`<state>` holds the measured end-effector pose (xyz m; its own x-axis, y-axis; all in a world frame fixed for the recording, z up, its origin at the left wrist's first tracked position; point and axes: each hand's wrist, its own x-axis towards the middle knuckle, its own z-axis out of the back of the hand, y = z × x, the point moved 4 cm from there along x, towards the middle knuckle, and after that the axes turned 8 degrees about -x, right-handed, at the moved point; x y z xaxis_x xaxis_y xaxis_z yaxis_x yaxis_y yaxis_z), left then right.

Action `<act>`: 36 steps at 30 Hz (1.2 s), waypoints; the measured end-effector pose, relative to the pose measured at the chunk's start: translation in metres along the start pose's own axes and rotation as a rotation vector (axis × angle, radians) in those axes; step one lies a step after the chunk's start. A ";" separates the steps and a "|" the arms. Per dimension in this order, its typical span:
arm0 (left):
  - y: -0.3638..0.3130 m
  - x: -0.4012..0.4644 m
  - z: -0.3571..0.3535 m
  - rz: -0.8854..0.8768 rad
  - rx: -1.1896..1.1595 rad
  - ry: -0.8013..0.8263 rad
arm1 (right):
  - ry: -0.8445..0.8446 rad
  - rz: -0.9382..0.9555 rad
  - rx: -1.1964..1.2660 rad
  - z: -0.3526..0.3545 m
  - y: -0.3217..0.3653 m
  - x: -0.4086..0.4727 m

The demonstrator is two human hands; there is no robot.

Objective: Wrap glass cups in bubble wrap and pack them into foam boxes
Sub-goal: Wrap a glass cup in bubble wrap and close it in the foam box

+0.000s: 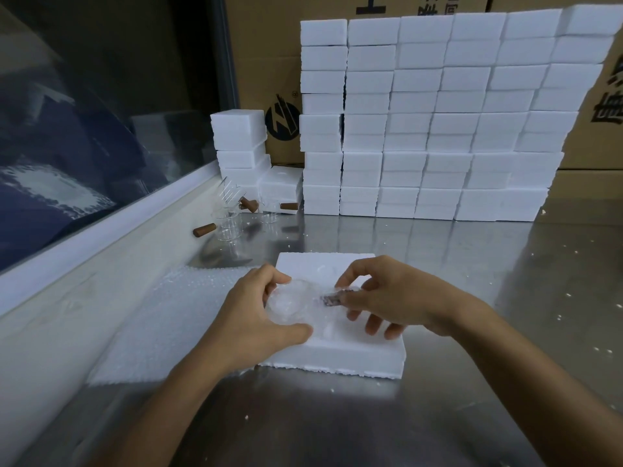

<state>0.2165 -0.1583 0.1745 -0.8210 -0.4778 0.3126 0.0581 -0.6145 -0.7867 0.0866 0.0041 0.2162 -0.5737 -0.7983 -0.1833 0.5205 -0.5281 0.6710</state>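
Left hand (251, 310) curled round the clear glass cup bundled in bubble wrap (290, 306), right hand (381, 294) pinching the wrapped brown wooden handle end (332, 299), bundle sitting right on the open white foam box half (340, 352) on the steel table (472, 264). Probably best to line the round body up over the moulded hollow first, then ease the handle into its slot, keeping loose wrap tucked under. No forcing it, foam crumbles easily and glass under wrap can still crack; more bare cups (226, 224) waiting near the stacked white foam boxes (438, 129).
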 end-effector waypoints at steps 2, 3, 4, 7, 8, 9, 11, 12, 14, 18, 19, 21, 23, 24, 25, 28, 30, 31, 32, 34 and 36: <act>0.000 0.000 -0.001 -0.005 0.021 0.010 | 0.028 -0.040 -0.018 0.001 -0.003 0.000; 0.000 0.000 -0.001 -0.007 0.034 0.017 | 0.041 -0.050 -0.016 0.001 -0.004 0.000; 0.000 0.000 0.000 -0.006 0.047 0.023 | 0.055 -0.061 -0.015 0.001 -0.005 0.001; -0.001 -0.001 0.001 -0.017 0.052 0.046 | 0.092 -0.092 -0.044 0.000 -0.009 0.001; -0.003 -0.001 0.001 -0.027 0.041 0.056 | 0.105 -0.099 -0.068 0.000 -0.010 0.001; -0.005 -0.001 0.002 -0.037 0.027 0.064 | 0.121 -0.104 -0.097 0.000 -0.010 0.001; -0.008 -0.002 0.003 -0.037 -0.005 0.071 | 0.148 -0.107 -0.167 0.001 -0.011 0.001; -0.008 -0.001 0.003 -0.035 -0.012 0.074 | 0.155 -0.102 -0.218 0.001 -0.011 0.002; -0.009 -0.001 0.004 -0.038 0.004 0.076 | 0.164 -0.102 -0.300 0.001 -0.013 0.002; -0.010 -0.001 0.003 -0.050 0.019 0.028 | 0.090 -0.098 -0.202 0.002 -0.013 0.002; -0.010 -0.001 0.002 -0.052 0.015 0.008 | 0.047 -0.086 -0.186 0.003 -0.013 0.004; -0.009 -0.001 0.002 -0.064 0.017 -0.046 | -0.030 -0.053 -0.170 0.004 -0.013 0.006; -0.008 0.000 0.000 -0.081 0.028 -0.090 | -0.094 -0.012 -0.160 0.005 -0.013 0.010; -0.007 -0.001 -0.001 -0.086 0.032 -0.099 | -0.125 0.012 -0.173 0.005 -0.013 0.011; -0.007 -0.001 -0.002 -0.090 0.033 -0.104 | -0.158 0.037 -0.199 0.005 -0.014 0.012; -0.007 -0.002 -0.002 -0.094 0.004 -0.126 | -0.239 0.082 -0.261 0.003 -0.015 0.015; -0.007 -0.001 -0.001 -0.094 0.004 -0.139 | -0.253 0.094 -0.279 0.002 -0.017 0.017; -0.007 -0.001 0.000 -0.092 0.014 -0.141 | -0.249 0.098 -0.287 0.002 -0.018 0.017; -0.007 -0.001 0.000 -0.090 0.022 -0.139 | -0.241 0.101 -0.290 0.002 -0.019 0.018; -0.006 0.000 0.001 -0.085 0.025 -0.129 | -0.225 0.106 -0.278 0.004 -0.022 0.019; -0.005 0.001 0.002 -0.063 0.023 -0.130 | -0.218 0.120 -0.259 0.005 -0.023 0.019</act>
<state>0.2164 -0.1578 0.1798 -0.7429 -0.5141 0.4287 0.0227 -0.6594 -0.7514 0.0600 0.0024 0.2008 -0.6054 -0.7935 0.0620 0.7195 -0.5123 0.4689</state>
